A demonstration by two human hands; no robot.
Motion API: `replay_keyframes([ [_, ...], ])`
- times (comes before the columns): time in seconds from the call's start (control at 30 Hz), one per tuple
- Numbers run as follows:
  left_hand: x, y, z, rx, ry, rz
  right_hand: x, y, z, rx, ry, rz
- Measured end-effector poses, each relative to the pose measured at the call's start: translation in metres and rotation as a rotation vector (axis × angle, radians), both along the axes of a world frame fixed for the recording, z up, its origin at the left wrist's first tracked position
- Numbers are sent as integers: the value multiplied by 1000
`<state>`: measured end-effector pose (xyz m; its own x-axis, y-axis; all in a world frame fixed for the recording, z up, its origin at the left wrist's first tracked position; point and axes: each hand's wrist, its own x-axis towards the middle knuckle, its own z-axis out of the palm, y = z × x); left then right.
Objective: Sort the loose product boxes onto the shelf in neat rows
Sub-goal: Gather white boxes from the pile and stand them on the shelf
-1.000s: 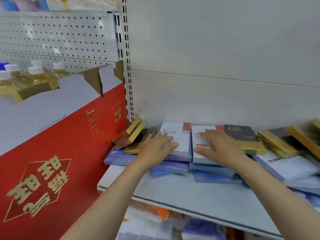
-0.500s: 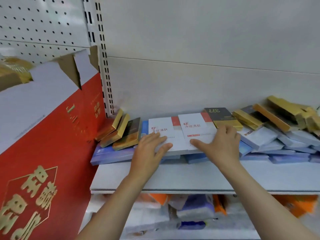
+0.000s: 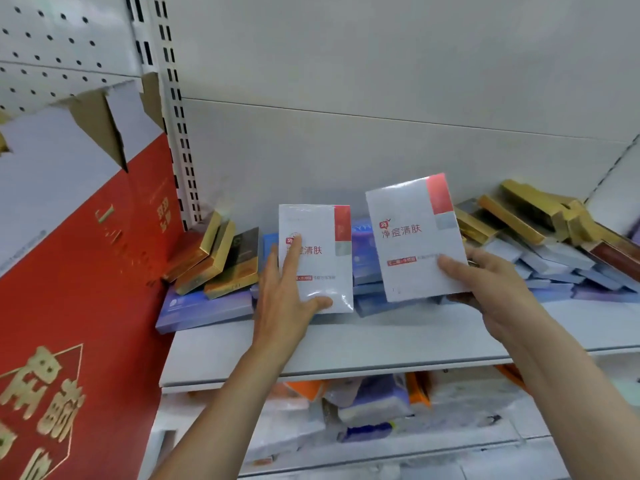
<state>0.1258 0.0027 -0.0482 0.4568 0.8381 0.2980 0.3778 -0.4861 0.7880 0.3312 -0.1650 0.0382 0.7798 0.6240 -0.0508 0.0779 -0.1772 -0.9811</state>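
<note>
Two flat white boxes with a red corner band and red lettering are tilted up off the pile on the grey shelf [image 3: 346, 351]. My left hand [image 3: 287, 299] holds the left white box [image 3: 318, 237], thumb on its lower edge and fingers up its left side. My right hand [image 3: 485, 289] grips the right white box [image 3: 412, 216] at its lower right corner, thumb on the front. Beneath them lie blue flat boxes [image 3: 204, 306]. Gold and dark boxes [image 3: 221, 261] lean in a heap at the left, and more gold boxes [image 3: 526, 209] lie at the right.
A large red carton with gold characters [image 3: 79, 271] stands against the shelf's left end. A slotted upright [image 3: 173, 109] and pegboard [image 3: 62, 46] rise behind it. The lower shelf holds wrapped packs [image 3: 367, 407]. White back panel behind the pile.
Both white boxes lay flat on the pile under my palms; now each hand has lifted its box up on edge, the right one higher. The view has moved closer.
</note>
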Motion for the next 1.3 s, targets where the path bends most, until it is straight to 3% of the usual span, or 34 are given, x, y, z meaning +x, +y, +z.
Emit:
replay_keyframes([
  [0.1, 4, -4, 4, -39, -62, 22, -2, -3, -11, 44, 27, -8],
  [0.27, 10, -20, 22, -130, -376, 101, 6, -18, -25, 135, 103, 19],
  [0.37, 19, -35, 36, -141, -430, 137, 18, -38, -26, 211, 96, 31],
  [0.63, 95, -117, 62, -273, -656, -86, 78, -119, -26, 307, 57, -67],
  [1.07, 314, -350, 58, -367, -583, -356, 262, -371, -32, 442, 18, -300],
  [1.3, 416, -423, 61, -395, -514, -504, 344, -454, -46, 505, 39, -429],
])
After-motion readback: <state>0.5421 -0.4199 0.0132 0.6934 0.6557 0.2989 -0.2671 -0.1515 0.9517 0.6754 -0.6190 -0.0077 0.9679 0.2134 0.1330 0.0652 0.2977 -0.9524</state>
